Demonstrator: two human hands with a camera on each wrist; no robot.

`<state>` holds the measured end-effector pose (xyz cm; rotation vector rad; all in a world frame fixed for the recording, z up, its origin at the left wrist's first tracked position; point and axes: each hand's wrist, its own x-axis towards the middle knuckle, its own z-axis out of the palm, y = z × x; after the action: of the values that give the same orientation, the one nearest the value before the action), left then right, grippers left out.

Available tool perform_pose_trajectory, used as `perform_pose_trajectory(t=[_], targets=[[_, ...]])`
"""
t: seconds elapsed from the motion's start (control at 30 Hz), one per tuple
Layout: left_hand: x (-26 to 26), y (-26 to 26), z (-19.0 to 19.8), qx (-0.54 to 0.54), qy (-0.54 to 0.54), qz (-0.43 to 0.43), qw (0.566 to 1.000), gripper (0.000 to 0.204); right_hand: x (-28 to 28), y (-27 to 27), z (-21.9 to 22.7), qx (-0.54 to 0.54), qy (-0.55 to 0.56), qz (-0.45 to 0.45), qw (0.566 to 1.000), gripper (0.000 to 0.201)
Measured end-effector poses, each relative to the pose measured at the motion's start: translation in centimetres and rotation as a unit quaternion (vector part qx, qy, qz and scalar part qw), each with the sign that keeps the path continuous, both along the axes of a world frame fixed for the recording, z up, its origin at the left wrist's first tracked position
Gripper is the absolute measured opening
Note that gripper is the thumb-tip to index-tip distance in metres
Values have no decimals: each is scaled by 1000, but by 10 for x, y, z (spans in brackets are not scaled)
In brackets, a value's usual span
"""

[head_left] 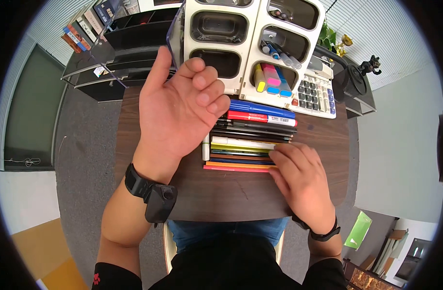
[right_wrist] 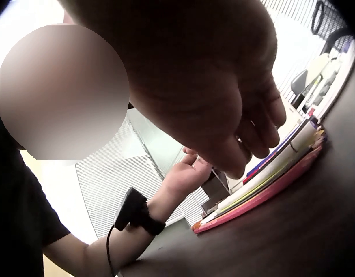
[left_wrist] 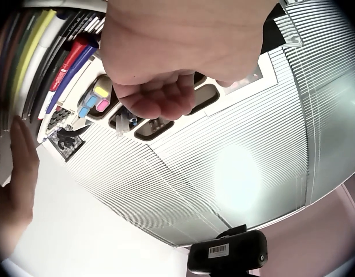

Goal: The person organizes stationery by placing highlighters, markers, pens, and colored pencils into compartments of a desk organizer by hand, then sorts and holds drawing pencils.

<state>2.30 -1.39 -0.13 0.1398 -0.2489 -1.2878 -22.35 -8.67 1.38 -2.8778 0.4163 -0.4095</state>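
My left hand (head_left: 180, 108) is raised palm up over the left end of a row of pens, its fingers loosely bent around nothing. The row lies on the brown table: blue markers (head_left: 262, 109) at the back, a red marker (head_left: 245, 116), black pens, a white marker (head_left: 240, 141), and coloured pencils down to a pink pencil (head_left: 236, 168) at the front. A short white pen (head_left: 206, 150) stands crosswise at the left ends. The relaxed fingers of my right hand (head_left: 303, 179) rest at the pencils' right ends, also in the right wrist view (right_wrist: 223, 104).
Behind the row stands a white organizer (head_left: 250, 48) with highlighters (head_left: 271, 77) and pens in its compartments. A calculator (head_left: 315, 94) is at the back right, beside a black mesh cup (head_left: 354, 79). A black rack (head_left: 139, 43) is at the back left.
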Motion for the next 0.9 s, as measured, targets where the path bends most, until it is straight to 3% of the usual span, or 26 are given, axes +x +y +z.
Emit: perform_pose_trajectory(t=[0.17, 0.37, 0.53, 0.7, 0.73, 0.8, 0.87, 0.9], targets=[[-2, -2, -4, 7, -3, -6, 1000, 52, 0, -18, -14, -39, -4, -10, 999, 29], [-4, -2, -6, 28, -11, -16, 999, 48, 0, -21, -13, -7, 6, -17, 1000, 27], [-5, -1, -6, 65, -16, -12, 998, 44, 0, -34, 4, 11, -79, -53, 995, 28], [8, 4, 0, -145, -38, -78, 986, 49, 8, -38, 22, 19, -118, -84, 989, 24], [9, 6, 6, -204, -49, -96, 973, 51, 12, -30, 25, 72, -114, -100, 986, 25], [15, 12, 12, -198, -48, -94, 975, 55, 17, -14, 22, 130, -115, -120, 978, 25], [25, 14, 9, -303, -76, -151, 938, 61, 23, 5, 19, 109, -114, -84, 984, 29], [24, 15, 11, -298, -68, -148, 941, 62, 24, 17, 15, 130, -111, -78, 982, 34]])
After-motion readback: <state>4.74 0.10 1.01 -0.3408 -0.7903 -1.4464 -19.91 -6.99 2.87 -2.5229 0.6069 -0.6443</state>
